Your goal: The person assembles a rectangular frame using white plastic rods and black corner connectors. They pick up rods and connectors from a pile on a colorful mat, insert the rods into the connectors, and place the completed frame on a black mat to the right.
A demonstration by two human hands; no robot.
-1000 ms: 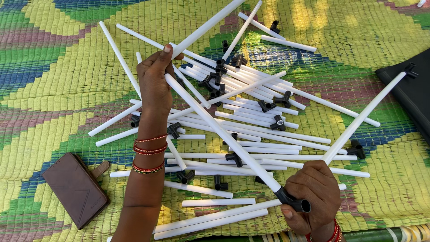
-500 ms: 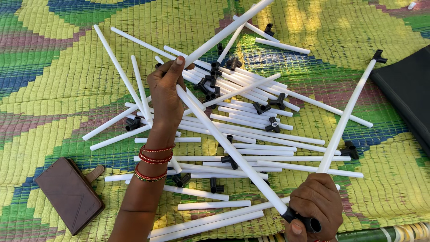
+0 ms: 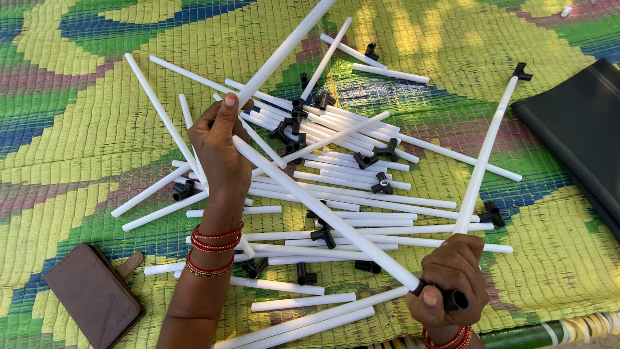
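Right hand [image 3: 450, 279]: nearest the camera, bottom right, fist clamped on a black connector [image 3: 445, 298]. Two white tubes are joined at that connector: one [image 3: 323, 216] runs up-left across the pile, the other [image 3: 485, 147] runs up-right and is capped by a second black fitting [image 3: 520, 71].

Left hand [image 3: 221, 150]: raised over the pile [image 3: 336, 168], back of hand up, wrist ringed with red bangles [image 3: 213, 249]. Fingers are closed round a third long tube [image 3: 284, 52], which is angled up to the right and out of frame; the thumb is pointed up along it. The up-left tube is met at this hand's palm side.

Counts: three tubes held, two hands, one brown wallet [image 3: 93, 294] lying at lower left, one dark case [image 3: 581, 129] at the right edge. Loose white tubes on the mat [image 3: 77, 97] are too crossed for an exact count; dozens are seen. Loose black connectors among them: roughly a dozen.
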